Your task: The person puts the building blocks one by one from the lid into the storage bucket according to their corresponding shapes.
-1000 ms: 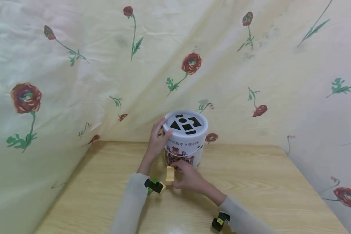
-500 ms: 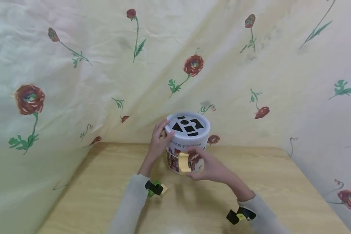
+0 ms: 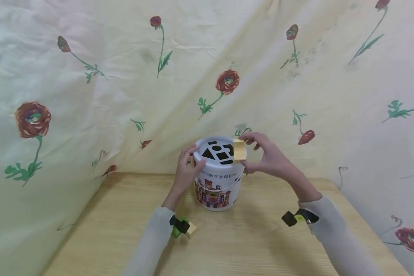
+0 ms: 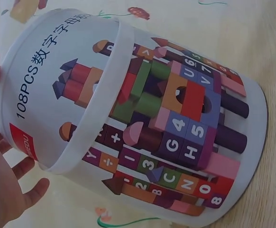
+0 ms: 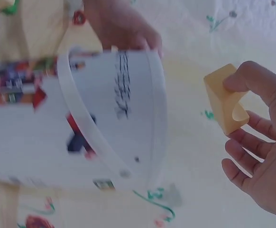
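Observation:
A white bucket [image 3: 219, 197] printed with toy blocks stands on the table, its lid [image 3: 212, 163] cut with dark shaped holes. My left hand [image 3: 185, 170] grips the lid's left rim, thumb in front and fingers round the side. In the right wrist view, a pale yellow block with a rounded notch [image 5: 218, 92] is pinched by my right hand [image 5: 271, 137] between thumb and fingers. From the head view, that block overlaps the lid's right edge; whether it touches the lid I cannot tell. The left wrist view shows the bucket's white handle [image 4: 102, 102] hanging across its front.
A green block [image 3: 176, 232] and a small pale yellow block [image 3: 190, 230] lie on the wooden table [image 3: 234, 245] by my left wrist, partly hidden by the wrist camera [image 3: 180, 224]. A flowered cloth [image 3: 179, 92] hangs behind the table and along its sides.
My right hand has lifted the notched block from low in front of the bucket, up and right to lid height. My left hand keeps its place on the rim.

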`<state>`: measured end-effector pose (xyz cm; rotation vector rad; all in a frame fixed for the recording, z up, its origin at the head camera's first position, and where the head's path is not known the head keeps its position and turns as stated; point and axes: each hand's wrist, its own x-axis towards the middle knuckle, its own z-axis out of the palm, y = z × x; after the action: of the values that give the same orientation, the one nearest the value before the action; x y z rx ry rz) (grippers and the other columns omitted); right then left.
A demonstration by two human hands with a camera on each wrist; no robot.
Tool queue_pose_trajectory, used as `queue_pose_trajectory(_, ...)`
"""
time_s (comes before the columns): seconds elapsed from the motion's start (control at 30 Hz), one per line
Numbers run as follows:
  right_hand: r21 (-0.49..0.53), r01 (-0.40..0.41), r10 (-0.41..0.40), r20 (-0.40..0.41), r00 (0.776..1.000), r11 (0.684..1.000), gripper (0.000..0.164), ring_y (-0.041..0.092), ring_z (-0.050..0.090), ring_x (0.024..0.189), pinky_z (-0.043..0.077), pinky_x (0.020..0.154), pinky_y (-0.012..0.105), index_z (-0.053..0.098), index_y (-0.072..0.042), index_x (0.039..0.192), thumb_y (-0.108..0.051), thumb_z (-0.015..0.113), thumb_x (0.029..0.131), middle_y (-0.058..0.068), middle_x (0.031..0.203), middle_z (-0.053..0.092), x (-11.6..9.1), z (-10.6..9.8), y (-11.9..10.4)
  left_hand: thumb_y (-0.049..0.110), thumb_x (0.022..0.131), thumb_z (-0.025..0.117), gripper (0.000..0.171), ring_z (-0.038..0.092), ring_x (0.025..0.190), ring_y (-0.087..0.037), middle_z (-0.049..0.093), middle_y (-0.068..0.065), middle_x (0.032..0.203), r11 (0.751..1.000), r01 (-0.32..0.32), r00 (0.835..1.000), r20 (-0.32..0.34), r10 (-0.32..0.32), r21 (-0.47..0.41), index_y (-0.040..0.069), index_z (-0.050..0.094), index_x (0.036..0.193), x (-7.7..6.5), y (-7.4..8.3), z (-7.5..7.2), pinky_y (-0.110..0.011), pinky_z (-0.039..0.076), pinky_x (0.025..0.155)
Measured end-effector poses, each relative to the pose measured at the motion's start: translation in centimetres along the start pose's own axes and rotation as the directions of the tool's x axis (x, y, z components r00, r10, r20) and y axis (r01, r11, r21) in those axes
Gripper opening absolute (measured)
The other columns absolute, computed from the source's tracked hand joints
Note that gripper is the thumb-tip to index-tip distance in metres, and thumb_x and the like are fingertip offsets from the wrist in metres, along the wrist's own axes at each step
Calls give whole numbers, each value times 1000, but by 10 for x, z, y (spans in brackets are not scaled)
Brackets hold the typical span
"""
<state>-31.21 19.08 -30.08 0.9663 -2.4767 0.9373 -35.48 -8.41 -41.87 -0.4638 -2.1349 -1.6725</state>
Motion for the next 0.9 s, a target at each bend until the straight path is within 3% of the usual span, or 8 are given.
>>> queue_pose_trajectory(0.23, -70, -27, 32, 70, 997, 997, 70, 34, 45, 123, 44, 97, 51, 54, -9, 144, -5, 82, 80, 14, 143, 55, 28, -14, 12, 42, 94, 67, 58, 42, 138, -25, 33, 7, 163, 999, 3, 997, 74, 0, -42, 18, 50, 144, 4, 1, -3, -52, 49, 102)
queue_pose_trajectory(0.37, -97, -49, 61, 126, 990, 994, 70, 36, 41, 128, 42, 103, 59, 55, -8, 144, -4, 82, 80, 14, 148, 53, 37, -14, 19, 42, 93, 67, 61, 40, 138, -25, 34, 4, 162, 998, 19, 996, 87, -15, -56, 21, 48, 147, 3, 0, -4, -53, 44, 106)
queue_pose_trajectory(0.63, -174, -95, 125, 174, 977, 980, 72, 34, 42, 123, 46, 101, 54, 54, -6, 145, -5, 84, 79, 14, 142, 57, 50, -6, 30, 44, 92, 65, 71, 37, 138, -26, 34, 0, 159, 996, 40, 996, 88, -33, -74, 27, 39, 156, 1, -5, -1, -56, 41, 107)
queue_pose_trajectory(0.9, -246, -95, 151, 218, 964, 965, 67, 34, 40, 130, 38, 109, 61, 59, -9, 141, -6, 85, 79, 14, 148, 55, 61, 5, 26, 45, 92, 67, 74, 37, 141, -28, 34, -2, 159, 992, 62, 996, 67, -55, -107, 32, 36, 158, -1, -2, 0, -62, 38, 110)
